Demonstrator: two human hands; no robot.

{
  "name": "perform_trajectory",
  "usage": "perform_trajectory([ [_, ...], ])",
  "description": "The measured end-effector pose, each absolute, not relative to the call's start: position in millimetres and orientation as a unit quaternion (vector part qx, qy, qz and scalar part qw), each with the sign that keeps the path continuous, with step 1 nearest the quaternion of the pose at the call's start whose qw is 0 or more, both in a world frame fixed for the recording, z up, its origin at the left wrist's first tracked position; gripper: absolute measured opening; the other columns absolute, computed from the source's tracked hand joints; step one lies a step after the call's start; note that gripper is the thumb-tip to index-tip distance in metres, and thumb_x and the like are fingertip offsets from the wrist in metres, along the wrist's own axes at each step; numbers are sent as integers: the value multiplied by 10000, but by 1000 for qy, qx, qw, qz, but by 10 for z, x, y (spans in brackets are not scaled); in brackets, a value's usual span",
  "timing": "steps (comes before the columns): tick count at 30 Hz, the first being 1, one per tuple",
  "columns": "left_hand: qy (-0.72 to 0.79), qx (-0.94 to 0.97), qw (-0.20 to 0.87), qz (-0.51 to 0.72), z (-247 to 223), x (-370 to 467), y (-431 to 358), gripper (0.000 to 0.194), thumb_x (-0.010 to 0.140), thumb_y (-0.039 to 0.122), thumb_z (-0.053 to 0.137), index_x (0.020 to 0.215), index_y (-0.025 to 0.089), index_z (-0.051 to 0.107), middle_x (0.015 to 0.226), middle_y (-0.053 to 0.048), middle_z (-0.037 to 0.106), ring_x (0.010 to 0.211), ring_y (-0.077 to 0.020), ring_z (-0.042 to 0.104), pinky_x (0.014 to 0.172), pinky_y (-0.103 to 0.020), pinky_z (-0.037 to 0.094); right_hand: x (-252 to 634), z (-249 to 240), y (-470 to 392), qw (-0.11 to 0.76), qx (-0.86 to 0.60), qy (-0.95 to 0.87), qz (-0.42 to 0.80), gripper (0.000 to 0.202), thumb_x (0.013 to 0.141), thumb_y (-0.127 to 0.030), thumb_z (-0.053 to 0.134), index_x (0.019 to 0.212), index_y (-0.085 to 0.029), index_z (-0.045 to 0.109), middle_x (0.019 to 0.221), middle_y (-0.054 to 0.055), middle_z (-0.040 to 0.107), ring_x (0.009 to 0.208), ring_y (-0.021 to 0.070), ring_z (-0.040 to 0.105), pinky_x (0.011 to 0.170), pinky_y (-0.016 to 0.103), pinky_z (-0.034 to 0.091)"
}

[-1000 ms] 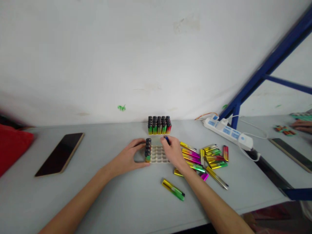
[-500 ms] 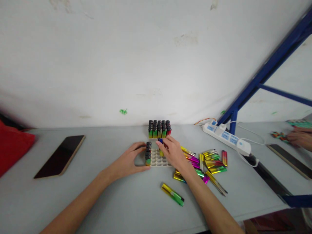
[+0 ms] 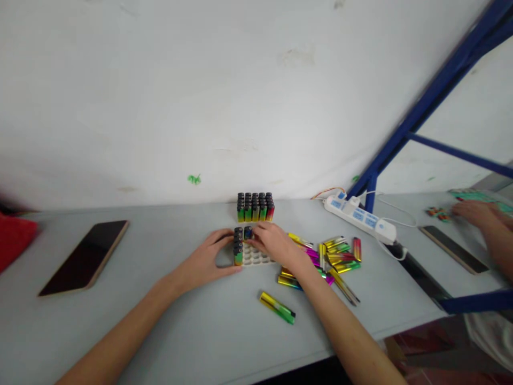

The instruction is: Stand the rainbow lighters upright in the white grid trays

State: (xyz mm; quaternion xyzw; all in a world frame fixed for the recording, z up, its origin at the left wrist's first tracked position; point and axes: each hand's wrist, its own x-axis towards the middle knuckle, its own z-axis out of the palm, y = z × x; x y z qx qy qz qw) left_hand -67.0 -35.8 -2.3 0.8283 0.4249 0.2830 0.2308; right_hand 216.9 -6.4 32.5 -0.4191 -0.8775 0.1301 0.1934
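Broadly, worktop (image 3: 180, 331): grey, against the wall, carrying everything within your reach.
Dark slab (image 3: 88, 256): flat, well to the left of your hands.
Power strip (image 3: 360, 216): white, beyond the loose lighters, on your right.
Left hand (image 3: 206, 259): spread wide, fingers at the far end of the upright row, thumb by the tray's near corner; you seem to be bracing it.
Right hand (image 3: 276, 243): narrow pinch, holding one lighter over the tray.
Loose lighters (image 3: 342, 256): shiny and scattered on their sides; their wraps look slick, so you'd best pinch both flanks at mid-body.
Tray (image 3: 254, 255): pale, with a grid of pockets; probably light and easily nudged, so keep your hold on its edges.
Standing block (image 3: 255, 207): packed lighters, black tops up, behind the tray.
Upright row (image 3: 238, 248): lighters along the tray's left side, beside your left hand.
Held lighter (image 3: 248, 233): near upright, just beside that row's far end; likely light and stiff, best gripped below its top.
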Motion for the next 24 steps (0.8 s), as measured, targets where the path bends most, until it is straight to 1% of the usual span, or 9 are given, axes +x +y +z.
perform_trajectory([
  [2,425,828,232,284,-35,-674,-337,712,919,701,979,1464,258,865,1683,-194,773,1567,-488,749,1409,-683,587,2265,379,-79,198,-419,-873,149,158,1153,-252,898,1053,-207,785,1034,70,811,974,244,782,932,344,605],
  [5,426,828,227,284,-63,-679,-304,729,910,745,967,1448,263,869,1665,-197,785,1561,-499,751,1407,-699,583,2513,435,-159,236,-436,-852,169,91,1196,-213,809,1107,-211,786,1041,51,811,925,214,759,898,324,589],
  [7,427,831,220,282,-86,-683,-288,746,902,773,956,1441,264,870,1669,-197,784,1560,-507,750,1408,-703,578,2776,451,-245,256,-461,-834,163,98,1205,-201,760,1112,-220,783,1045,52,820,921,217,764,897,331,591],
  [11,426,835,208,279,-123,-692,-269,773,914,815,913,1445,255,864,1676,-209,775,1542,-504,759,1406,-682,585,3544,441,-446,269,-546,-786,110,131,1190,-221,696,1098,-240,787,1038,72,838,947,254,792,935,376,616],
  [15,422,839,195,282,-135,-696,-258,788,923,854,889,1444,265,859,1657,-186,789,1526,-488,766,1405,-652,591,4339,395,-601,267,-662,-701,12,174,1138,-257,663,1012,-243,783,1013,122,842,992,324,815,987,454,635],
  [17,424,839,191,281,-141,-697,-254,806,929,880,874,1443,259,857,1654,-185,789,1525,-490,766,1400,-655,594,4584,366,-645,255,-699,-668,-15,160,1124,-286,681,1038,-228,802,1068,162,860,1058,354,828,1050,485,636],
  [19,429,838,188,281,-152,-699,-250,828,926,906,862,1431,249,859,1654,-192,785,1525,-494,768,1396,-657,598,4677,336,-668,220,-718,-661,-12,168,1127,-334,715,1127,-212,831,1140,183,877,1130,371,836,1108,498,629],
  [21,433,835,187,283,-168,-705,-247,845,914,922,863,1417,243,861,1650,-201,783,1523,-500,770,1390,-661,602,4634,308,-669,165,-726,-668,4,241,1144,-406,750,1245,-210,846,1202,180,889,1193,381,836,1135,501,618],
  [24,428,836,185,289,-186,-721,-245,811,918,899,881,1413,256,861,1641,-198,791,1514,-492,777,1375,-656,620,4432,276,-616,90,-748,-657,3,365,1156,-511,796,1376,-224,840,1347,192,879,1306,406,818,1122,505,602],
])
